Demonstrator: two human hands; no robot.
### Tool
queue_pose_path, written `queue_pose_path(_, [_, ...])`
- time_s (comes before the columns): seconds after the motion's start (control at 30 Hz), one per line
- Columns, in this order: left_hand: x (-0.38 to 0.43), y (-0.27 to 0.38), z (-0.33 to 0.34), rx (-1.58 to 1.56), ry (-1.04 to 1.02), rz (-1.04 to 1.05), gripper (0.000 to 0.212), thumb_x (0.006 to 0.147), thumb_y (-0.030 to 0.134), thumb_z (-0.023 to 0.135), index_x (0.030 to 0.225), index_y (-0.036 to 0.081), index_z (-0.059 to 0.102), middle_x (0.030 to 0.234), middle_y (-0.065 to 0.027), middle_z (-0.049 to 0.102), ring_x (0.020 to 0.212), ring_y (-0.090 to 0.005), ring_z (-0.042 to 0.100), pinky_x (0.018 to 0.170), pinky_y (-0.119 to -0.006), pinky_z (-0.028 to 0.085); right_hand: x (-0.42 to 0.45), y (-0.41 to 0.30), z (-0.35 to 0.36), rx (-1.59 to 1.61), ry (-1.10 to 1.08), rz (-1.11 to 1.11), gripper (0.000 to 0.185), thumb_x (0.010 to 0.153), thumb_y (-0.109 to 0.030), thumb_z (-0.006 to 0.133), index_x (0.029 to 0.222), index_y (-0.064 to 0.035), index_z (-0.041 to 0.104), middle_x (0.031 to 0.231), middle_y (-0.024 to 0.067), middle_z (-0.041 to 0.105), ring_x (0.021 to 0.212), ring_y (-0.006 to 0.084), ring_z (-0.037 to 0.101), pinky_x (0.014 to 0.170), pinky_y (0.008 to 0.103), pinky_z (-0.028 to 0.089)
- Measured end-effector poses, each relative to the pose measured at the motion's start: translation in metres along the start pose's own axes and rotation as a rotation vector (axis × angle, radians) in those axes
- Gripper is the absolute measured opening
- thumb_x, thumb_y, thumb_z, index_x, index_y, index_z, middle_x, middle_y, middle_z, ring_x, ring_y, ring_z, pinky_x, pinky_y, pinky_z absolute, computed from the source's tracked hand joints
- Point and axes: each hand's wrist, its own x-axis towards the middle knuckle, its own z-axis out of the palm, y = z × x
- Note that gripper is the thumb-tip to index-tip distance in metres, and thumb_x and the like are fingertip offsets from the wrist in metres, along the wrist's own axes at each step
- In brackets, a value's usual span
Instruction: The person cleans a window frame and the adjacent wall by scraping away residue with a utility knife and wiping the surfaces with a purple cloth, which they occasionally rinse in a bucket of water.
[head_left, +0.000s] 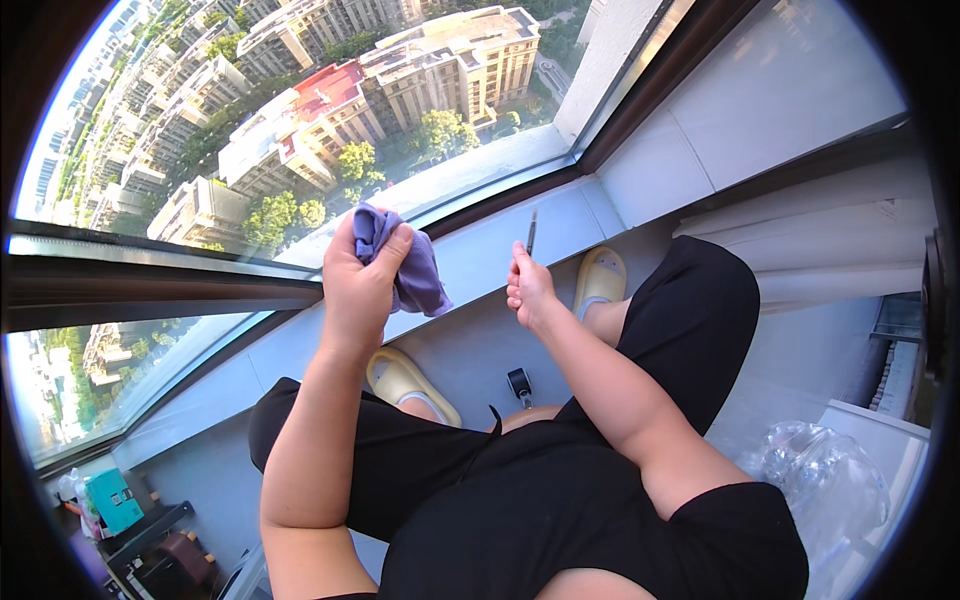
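My left hand (364, 274) grips a bunched purple cloth (420, 277), one folded end poking up between thumb and fingers. Behind it is the brown window frame (480, 206), and the loose part of the cloth hangs over the pale tiled sill (480, 259). In my right hand (534, 291) is a slim dark tool (532, 234) with a narrow tip, held upright in a closed fist. It may be a small brush or a pick; its lower end is hidden in the fingers. The tool stands apart from the frame and the cloth.
Below the sill are my yellow slippers (600, 279) and a black caster-like object (518, 382). A white curtain (825, 255) hangs at the right, above a clear plastic bag (825, 472). At lower left, a teal box (114, 501) sits on a dark rack (150, 534).
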Motion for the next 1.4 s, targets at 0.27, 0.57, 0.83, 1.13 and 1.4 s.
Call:
queue_pose_path(0.27, [0.002,-0.007,0.005,0.112,-0.031,-0.058,0.013,0.082,0.008,0.062,0.093,0.004,0.056,0.077,0.0033,0.053,0.07,-0.0041,0.048,0.066,-0.02,0.041,0.054,0.015,0.032,0.39,-0.034,-0.115,0.031,0.096,-0.033,0.033,0.105,-0.0075,0.047,0.061,0.0,0.042,0.046,0.0095,0.034,0.043,0.0245,0.029])
queue_pose_path(0.57, [0.003,-0.006,0.01,0.12,-0.035,-0.142,0.019,0.082,0.008,0.063,0.099,0.003,0.054,0.08,0.0027,0.053,0.072,-0.0041,0.048,0.066,-0.019,0.04,0.071,0.01,0.064,0.501,-0.196,-0.149,0.03,0.096,-0.03,0.034,0.12,-0.0129,0.039,0.069,0.0022,0.046,0.057,0.0124,0.042,0.052,0.0285,0.039])
queue_pose_path(0.83, [0.001,-0.011,-0.001,0.158,-0.019,-0.145,0.021,0.083,0.007,0.062,0.102,0.003,0.055,0.082,0.0028,0.053,0.074,-0.004,0.047,0.068,-0.019,0.04,0.081,0.008,0.075,0.155,-0.181,-0.06,0.022,0.092,-0.013,0.042,0.113,-0.0061,0.039,0.085,0.0092,0.056,0.077,0.0206,0.058,0.07,0.0377,0.051])
queue_pose_path(1.13, [0.0,-0.008,0.0,0.114,-0.025,-0.194,0.021,0.083,0.008,0.062,0.103,0.004,0.054,0.083,0.0031,0.053,0.074,-0.0037,0.047,0.069,-0.019,0.04,0.104,-0.007,0.071,-0.013,-0.148,-0.016,0.019,0.092,-0.017,0.043,0.083,-0.0029,0.051,0.077,0.0079,0.058,0.071,0.0199,0.062,0.068,0.0363,0.053])
queue_pose_path(1.4, [0.004,-0.011,0.002,0.128,-0.027,-0.192,0.021,0.083,0.008,0.062,0.103,0.004,0.054,0.082,0.0034,0.053,0.074,-0.0036,0.047,0.069,-0.018,0.039,0.096,0.003,0.08,0.01,-0.141,-0.019,0.012,0.091,-0.014,0.041,0.09,-0.0026,0.046,0.075,0.008,0.058,0.061,0.0176,0.06,0.056,0.0316,0.051])
